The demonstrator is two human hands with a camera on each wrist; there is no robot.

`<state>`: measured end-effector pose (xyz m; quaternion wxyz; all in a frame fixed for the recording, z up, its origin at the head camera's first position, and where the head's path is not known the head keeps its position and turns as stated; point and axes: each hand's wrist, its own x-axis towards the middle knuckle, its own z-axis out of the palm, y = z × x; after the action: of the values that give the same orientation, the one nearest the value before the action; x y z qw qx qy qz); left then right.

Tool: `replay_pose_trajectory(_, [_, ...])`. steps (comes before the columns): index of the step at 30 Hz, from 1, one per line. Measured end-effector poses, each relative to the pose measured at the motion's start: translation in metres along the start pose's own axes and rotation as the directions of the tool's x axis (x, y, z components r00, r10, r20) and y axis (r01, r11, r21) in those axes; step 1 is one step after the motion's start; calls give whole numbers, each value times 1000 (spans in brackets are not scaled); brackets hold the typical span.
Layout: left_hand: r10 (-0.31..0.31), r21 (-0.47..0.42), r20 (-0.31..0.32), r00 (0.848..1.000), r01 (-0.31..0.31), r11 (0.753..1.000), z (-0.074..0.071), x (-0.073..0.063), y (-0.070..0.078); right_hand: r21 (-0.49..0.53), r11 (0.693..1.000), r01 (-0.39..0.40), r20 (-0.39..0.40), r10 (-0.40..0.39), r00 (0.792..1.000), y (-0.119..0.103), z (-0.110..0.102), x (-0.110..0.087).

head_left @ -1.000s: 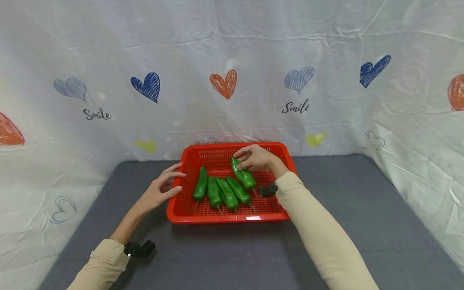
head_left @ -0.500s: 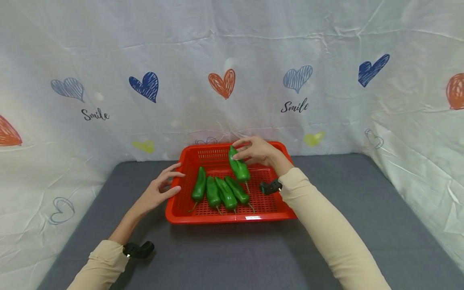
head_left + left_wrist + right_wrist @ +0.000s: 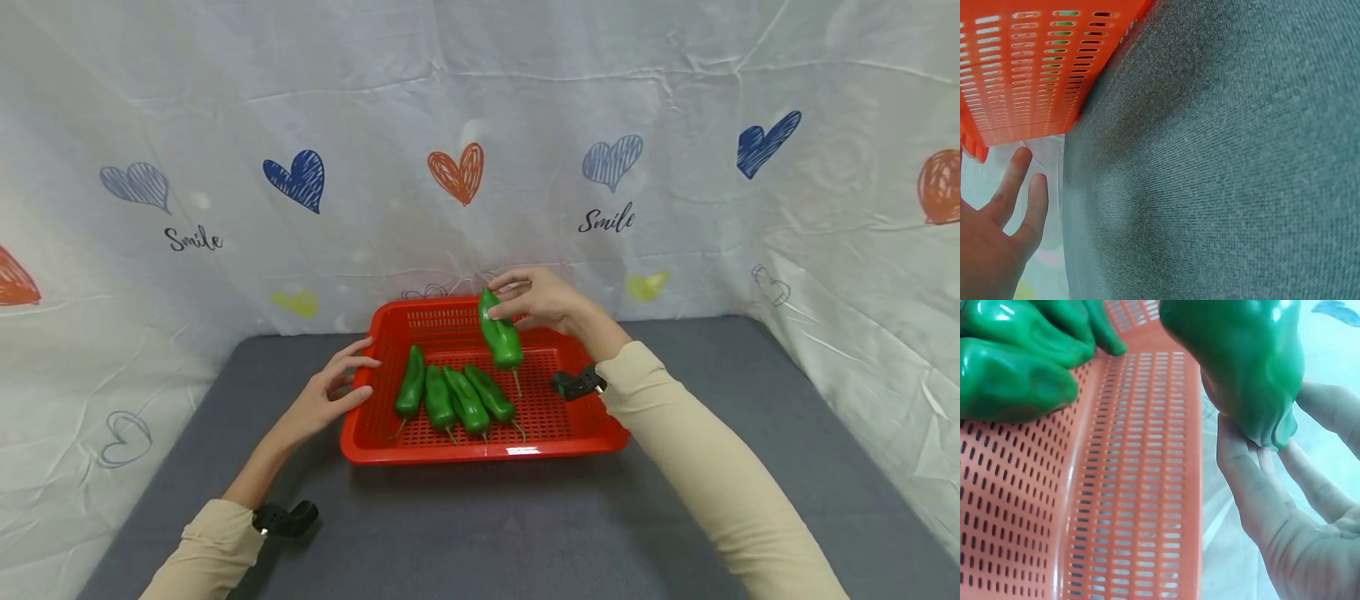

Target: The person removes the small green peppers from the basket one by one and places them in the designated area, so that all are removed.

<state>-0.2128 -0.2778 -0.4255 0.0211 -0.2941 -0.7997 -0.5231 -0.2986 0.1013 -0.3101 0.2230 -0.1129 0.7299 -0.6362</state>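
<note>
My right hand (image 3: pixel 553 302) pinches a green pepper (image 3: pixel 501 340) near its narrow tip, holding it up over the back part of a red plastic basket (image 3: pixel 435 456). Its stem hangs down toward the basket floor. In the right wrist view the held pepper (image 3: pixel 1247 356) is between thumb and fingers, above the rim. Several more green peppers (image 3: pixel 467 404) lie side by side in the basket's left and middle, stems toward the front. Fairly straight, spread fingers of my left hand (image 3: pixel 324 402) rest at the basket's left rim; the left wrist view shows the slotted side wall (image 3: pixel 1029 69) beside them.
The basket stands on a dark grey cloth-covered table (image 3: pixel 480 533), close to its back edge. A white curtain (image 3: pixel 525 108) printed with hearts hangs behind and at both sides. Each wrist wears a black camera, such as the left wrist camera (image 3: pixel 288 518).
The right hand has lifted the pepper off the basket floor, moving up and back, then slightly right. The left hand has stayed at the rim, and the other peppers have not moved.
</note>
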Motion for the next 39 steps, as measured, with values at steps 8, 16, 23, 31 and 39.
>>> replay_pose_trajectory(8, [0,0,1,1000,0,1000,0,0,0,-17,999,29,1,-29,1000,-5,-12,-16])
replay_pose_trajectory(16, [-2,4,-2,1000,2,1000,-1,-1,0,-54,998,44,-7,-45,999,-7,-27,-32])
replay_pose_trajectory(23, [-4,0,4,1000,4,1000,0,0,-1,-72,996,55,-10,-55,998,-1,-42,-42])
replay_pose_trajectory(31, [-7,18,-1,1000,7,1000,0,0,-1,-71,996,57,-41,-60,997,8,-61,-50])
replay_pose_trajectory(39, [-17,26,-3,1000,17,1000,0,0,-1,-27,998,64,-52,-66,996,13,-79,-64])
